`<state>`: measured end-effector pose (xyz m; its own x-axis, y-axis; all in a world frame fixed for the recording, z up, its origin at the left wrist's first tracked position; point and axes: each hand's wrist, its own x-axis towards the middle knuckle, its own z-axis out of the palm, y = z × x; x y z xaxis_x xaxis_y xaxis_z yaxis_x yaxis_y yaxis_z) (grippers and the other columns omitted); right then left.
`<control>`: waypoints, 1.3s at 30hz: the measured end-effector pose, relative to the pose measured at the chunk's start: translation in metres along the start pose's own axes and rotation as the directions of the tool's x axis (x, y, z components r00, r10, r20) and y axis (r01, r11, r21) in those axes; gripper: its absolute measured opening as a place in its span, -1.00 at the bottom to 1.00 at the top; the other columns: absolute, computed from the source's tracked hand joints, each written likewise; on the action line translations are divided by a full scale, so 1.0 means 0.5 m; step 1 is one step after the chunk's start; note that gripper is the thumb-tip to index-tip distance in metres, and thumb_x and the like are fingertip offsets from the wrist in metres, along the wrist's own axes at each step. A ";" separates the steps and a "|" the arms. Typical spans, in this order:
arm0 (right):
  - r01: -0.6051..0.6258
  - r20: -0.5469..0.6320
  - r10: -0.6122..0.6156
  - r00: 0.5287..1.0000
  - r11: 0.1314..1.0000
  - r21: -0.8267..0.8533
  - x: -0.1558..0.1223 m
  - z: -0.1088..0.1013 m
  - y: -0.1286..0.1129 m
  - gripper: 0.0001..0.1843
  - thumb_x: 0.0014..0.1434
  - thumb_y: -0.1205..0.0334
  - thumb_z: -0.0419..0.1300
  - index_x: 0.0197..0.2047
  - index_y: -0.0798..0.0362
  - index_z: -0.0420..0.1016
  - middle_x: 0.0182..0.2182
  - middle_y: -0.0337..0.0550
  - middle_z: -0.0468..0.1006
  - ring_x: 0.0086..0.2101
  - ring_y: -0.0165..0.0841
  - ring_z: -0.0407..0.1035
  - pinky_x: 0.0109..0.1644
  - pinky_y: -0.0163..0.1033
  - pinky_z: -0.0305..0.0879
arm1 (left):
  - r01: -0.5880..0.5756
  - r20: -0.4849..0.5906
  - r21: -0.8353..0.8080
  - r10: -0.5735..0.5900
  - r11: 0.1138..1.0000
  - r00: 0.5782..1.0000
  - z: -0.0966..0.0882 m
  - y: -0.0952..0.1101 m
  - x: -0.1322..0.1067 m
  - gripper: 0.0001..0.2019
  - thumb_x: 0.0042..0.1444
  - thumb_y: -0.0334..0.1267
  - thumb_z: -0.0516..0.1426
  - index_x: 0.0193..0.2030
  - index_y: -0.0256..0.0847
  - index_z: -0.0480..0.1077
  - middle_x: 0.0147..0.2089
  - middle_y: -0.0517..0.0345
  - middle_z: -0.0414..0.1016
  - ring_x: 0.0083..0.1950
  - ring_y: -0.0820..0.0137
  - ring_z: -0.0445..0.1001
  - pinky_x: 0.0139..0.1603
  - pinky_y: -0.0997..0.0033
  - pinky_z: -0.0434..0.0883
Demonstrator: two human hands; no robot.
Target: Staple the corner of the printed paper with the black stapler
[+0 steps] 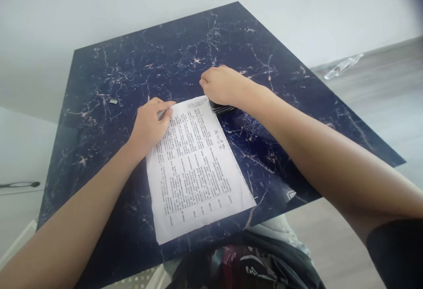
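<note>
Printed sheets of paper (194, 170) lie flat at a slant on the dark blue marbled table (132, 68), the text running sideways. My left hand (151, 121) is closed on their upper left edge, thumb on top of the paper. At the upper right corner, my right hand (220, 84) is balled into a fist over a black stapler (223, 109). Most of the stapler is hidden under the hand; only its dark side with thin shiny lines shows, touching the paper's corner.
A small pale green scrap (113, 101) lies on the table left of my left hand. Near the front right edge is a small whitish piece (291, 195). A clear plastic item (343, 66) rests on the floor by the wall. My lap is below the table's front edge.
</note>
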<state>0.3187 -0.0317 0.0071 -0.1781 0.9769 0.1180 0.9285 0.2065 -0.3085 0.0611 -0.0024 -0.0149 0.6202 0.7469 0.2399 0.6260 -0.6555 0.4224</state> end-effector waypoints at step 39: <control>-0.071 0.015 0.070 0.997 0.997 0.035 -0.005 0.019 0.008 -0.67 0.40 0.06 0.06 -0.10 0.04 0.59 -0.20 0.08 0.64 -0.14 -0.10 0.49 -0.04 -0.01 0.37 | -0.019 0.020 0.002 0.019 1.000 1.000 -0.007 -0.004 -0.003 -0.67 0.38 -0.22 0.03 0.09 -0.02 0.59 -0.06 0.08 0.58 -0.06 0.26 0.52 0.08 0.13 0.47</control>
<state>0.3196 -0.0330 -0.0034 -0.1175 0.9897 0.0818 0.9268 0.1389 -0.3491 0.0573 -0.0021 -0.0130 0.6414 0.7320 0.2298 0.6153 -0.6697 0.4159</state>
